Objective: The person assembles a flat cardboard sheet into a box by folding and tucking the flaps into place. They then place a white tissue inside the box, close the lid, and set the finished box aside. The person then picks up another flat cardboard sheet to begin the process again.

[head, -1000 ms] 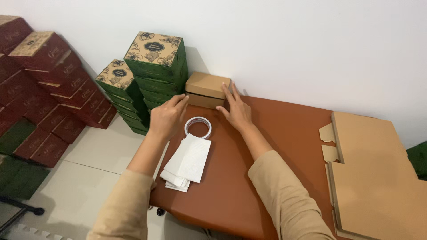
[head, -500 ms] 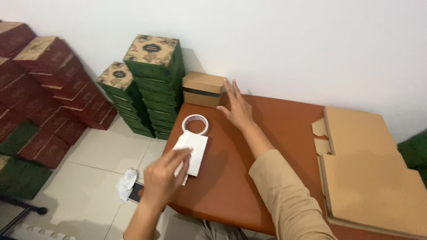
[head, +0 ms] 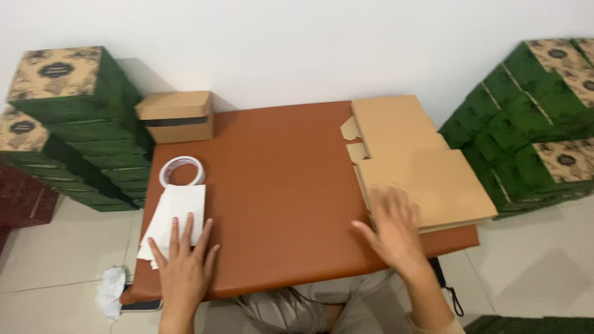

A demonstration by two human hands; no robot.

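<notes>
**Two flat hands on a brown table, one on paper, one at the cardboard**

The left hand lies palm down with its fingers spread and straight, gripping nothing; its fingertips rest on the lower edge of a stack of white paper sheets at the near left corner of the brown leather-like tabletop. Just beyond the sheets, touching their far edge, lies a white ring-shaped roll of tape. Farther back, at the far left corner, stands a small closed kraft cardboard box with a dark band.

The right hand is also open and flat, fingers splayed, somewhat blurred. Its fingertips reach the near edge of a pile of flat, unfolded tan cardboard box blanks that covers the right side of the table and overhangs its edge; the hand closes on nothing. The two hands are well apart, with bare tabletop between them.

Stacks of dark green boxes with patterned beige lids stand against the white wall on the left, and more of the same on the right. A crumpled white tissue lies on the tiled floor by the near left table corner.
</notes>
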